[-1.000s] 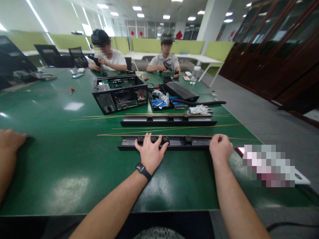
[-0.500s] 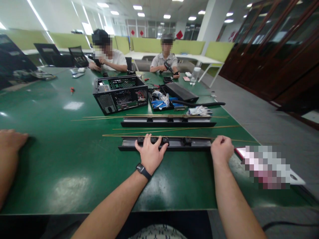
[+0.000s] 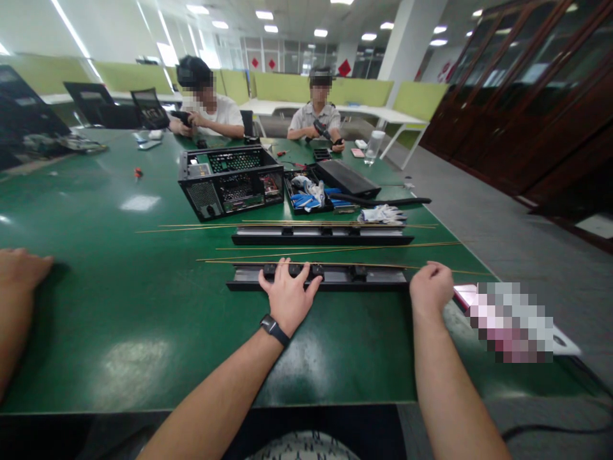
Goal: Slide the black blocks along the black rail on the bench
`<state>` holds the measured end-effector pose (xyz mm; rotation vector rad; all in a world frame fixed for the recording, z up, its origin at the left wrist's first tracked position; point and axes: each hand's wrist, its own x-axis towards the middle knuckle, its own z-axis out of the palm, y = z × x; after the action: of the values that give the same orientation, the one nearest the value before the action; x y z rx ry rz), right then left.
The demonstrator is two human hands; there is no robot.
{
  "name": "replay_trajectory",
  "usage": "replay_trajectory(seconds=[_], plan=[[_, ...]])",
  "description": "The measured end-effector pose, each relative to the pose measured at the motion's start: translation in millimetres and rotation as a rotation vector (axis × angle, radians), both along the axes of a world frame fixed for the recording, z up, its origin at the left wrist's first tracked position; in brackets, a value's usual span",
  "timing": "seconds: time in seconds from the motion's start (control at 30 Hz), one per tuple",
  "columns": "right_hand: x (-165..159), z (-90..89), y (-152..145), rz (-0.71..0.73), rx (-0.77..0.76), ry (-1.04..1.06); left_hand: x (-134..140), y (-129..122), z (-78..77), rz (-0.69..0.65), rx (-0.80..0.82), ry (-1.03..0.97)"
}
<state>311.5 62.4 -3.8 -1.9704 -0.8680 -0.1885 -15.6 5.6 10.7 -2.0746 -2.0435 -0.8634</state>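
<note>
My left hand (image 3: 288,291), wearing a dark watch (image 3: 274,329), lies with fingers spread over black blocks (image 3: 316,273) on the nearer black-and-silver rail (image 3: 335,276). Just past the rail's right end, my right hand (image 3: 431,285) is closed in a pinch around a thin brass rod (image 3: 383,265). That rod runs along the rail's far edge, and its grip point is hidden by the fingers. Farther back lies a second rail (image 3: 306,240) with similar blocks and several brass rods (image 3: 201,226) along it.
Behind the rails stand an open computer case (image 3: 230,185), a tray with blue-white gloves (image 3: 309,195) and a black panel (image 3: 349,179). A pixelated flat object (image 3: 512,322) lies at right. Another person's hand (image 3: 23,271) rests at left; two people sit across the green table (image 3: 119,319).
My right hand has shifted slightly to the right, and one brass rod's left tip appears to have slid right with it. My left hand stays on the blocks.
</note>
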Motion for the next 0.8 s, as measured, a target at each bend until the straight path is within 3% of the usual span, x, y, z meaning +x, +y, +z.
replay_trajectory(seconds=[0.8], plan=[[39,5.7,7,-0.115,-0.029,0.064,-1,0,1.4,0.001,-0.031,-0.007]])
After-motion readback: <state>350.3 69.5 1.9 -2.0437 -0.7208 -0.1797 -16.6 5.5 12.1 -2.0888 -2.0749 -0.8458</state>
